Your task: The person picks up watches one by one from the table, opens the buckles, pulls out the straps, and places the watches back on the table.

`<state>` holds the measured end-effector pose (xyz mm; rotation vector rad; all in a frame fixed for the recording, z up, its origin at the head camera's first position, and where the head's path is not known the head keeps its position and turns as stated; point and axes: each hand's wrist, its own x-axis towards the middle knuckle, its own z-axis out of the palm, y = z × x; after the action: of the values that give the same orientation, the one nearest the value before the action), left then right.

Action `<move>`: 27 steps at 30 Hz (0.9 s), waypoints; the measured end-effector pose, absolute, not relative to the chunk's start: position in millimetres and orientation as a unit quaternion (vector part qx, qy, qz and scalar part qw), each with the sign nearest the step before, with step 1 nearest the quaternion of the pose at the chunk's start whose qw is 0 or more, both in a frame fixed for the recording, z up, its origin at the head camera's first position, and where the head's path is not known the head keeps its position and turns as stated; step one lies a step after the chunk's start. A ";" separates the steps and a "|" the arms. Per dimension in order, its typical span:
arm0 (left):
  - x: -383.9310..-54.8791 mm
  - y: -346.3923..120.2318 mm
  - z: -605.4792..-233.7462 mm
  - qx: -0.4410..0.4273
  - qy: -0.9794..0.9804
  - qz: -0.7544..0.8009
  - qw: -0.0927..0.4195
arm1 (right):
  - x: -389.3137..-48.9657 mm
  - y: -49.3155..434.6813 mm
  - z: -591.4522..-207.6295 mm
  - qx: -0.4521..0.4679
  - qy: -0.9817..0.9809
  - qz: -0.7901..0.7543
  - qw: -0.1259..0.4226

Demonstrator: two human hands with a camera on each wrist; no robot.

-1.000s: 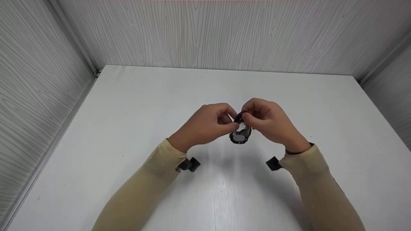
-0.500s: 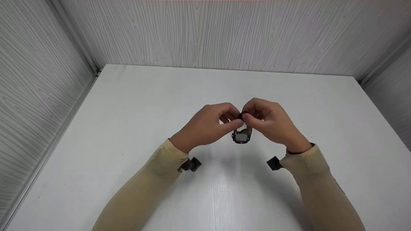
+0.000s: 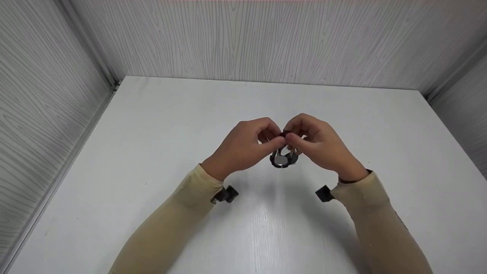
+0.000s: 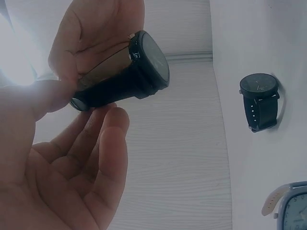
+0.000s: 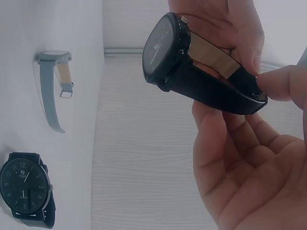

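Observation:
A black wristwatch [image 4: 154, 58] with a round dark dial and tan strap lining hangs between both hands above the table, its strap bent into a loop. The left hand [image 3: 243, 146] pinches the strap end between thumb and fingers. From the other side, the right hand [image 3: 317, 142] pinches the same part of the strap. Fingertips cover the joined strap ends in the head view. The right wrist view shows the crown and dial of the watch [image 5: 168, 48] facing away from the right thumb.
In the left wrist view, another black watch [image 4: 259, 98] and a pale square-faced watch [image 4: 293, 211] lie on the white table [image 3: 182, 121]. The right wrist view shows a blue-grey-strapped watch [image 5: 48, 81] and a black watch [image 5: 25, 184]. Wood-grained panels [image 3: 243, 42] surround the table.
Both hands keep their pinch on the strap and have risen slightly. The watch case has swung a little to the left, and its strap loop shows more openly below the fingers.

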<state>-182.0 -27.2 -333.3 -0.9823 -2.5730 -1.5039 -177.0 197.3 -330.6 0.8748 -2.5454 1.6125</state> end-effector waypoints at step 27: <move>-182.0 -28.8 -335.2 -0.313 -0.824 -0.473 -0.005 | -177.6 196.4 -331.2 0.269 -0.830 0.488 -0.017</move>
<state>-182.0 -28.8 -335.2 -0.9853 -2.5968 -1.4892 -177.6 196.4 -331.2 0.8539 -2.6359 1.5512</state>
